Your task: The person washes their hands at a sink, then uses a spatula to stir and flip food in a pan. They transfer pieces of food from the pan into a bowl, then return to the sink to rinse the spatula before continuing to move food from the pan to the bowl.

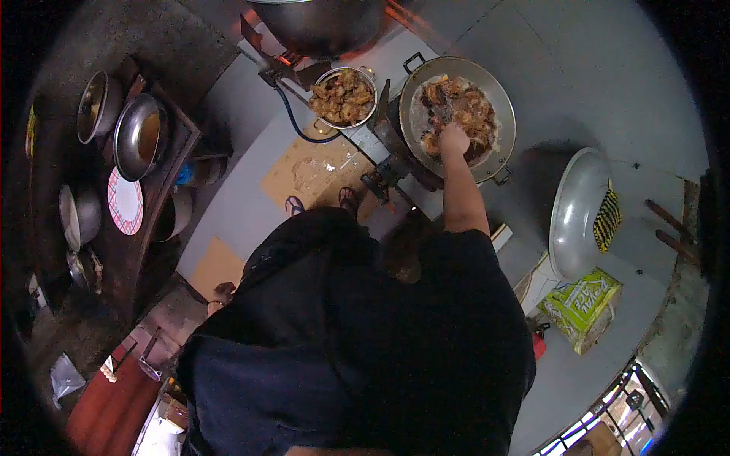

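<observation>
My right hand is over a wide two-handled wok, its fingers curled closed. Whatever they hold, if anything, is too small or hidden to make out. Browned fried pieces, which look like battered chicken, lie in bubbling oil beneath and around the hand. To the left of the wok, a pot with gold-coloured handles is heaped with similar fried pieces. At the left edge of my dark shirt shows a bit of skin, apparently my left hand, beside something small and brown. Its fingers are mostly hidden.
A large dark pot sits over a glowing fire at the top. A blue hose runs beside flattened cardboard. On the left, a wooden shelf bears bowls and a checked plate. A big metal basin and green bag are at right.
</observation>
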Tool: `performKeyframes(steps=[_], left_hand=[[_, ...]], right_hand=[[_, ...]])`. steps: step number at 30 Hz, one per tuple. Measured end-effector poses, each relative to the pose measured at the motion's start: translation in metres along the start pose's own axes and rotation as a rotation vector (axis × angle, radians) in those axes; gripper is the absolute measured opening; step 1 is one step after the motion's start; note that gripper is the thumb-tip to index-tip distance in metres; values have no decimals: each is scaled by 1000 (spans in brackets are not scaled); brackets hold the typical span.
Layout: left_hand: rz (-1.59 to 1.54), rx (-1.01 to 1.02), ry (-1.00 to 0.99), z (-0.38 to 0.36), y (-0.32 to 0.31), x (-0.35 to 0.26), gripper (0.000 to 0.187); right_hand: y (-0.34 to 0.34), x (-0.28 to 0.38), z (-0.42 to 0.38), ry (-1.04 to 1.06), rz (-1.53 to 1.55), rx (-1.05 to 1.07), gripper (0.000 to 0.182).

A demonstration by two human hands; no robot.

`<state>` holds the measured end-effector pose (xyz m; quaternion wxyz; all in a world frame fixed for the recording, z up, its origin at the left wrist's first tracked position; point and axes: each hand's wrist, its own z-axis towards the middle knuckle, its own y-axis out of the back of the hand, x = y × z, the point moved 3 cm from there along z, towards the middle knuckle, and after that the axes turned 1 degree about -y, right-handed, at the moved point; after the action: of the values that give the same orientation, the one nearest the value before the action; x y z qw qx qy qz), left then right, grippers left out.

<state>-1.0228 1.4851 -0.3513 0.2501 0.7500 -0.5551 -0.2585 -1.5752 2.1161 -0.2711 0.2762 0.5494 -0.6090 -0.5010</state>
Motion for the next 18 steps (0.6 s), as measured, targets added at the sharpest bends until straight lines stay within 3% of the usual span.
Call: performKeyframes(steps=[3,5,7,9,11,15,18], left_hand=[[-463,-28,128,10,25,-17,17],[-876,-45,251,14,43,-28,16],[-1106,-67,278,10,73,-50,15],[-1175,-90,216,2,102,-71,14],[-1180,-111,151,-6,125,-87,14],[-982,-14,204,-6,118,-80,13],[-1444,151,479,24,37,-9,12]], right_hand=[[4,-7,-5,-9,57,14,30],[12,-15,-15,-120,309,109,34],[7,-22,-15,-67,397,95,35],[-3,-30,-16,-12,483,84,35],[-19,-35,-25,-152,1317,413,28],[-29,-43,-52,-151,1546,545,32],[-35,-42,-68,-158,1708,598,23]])
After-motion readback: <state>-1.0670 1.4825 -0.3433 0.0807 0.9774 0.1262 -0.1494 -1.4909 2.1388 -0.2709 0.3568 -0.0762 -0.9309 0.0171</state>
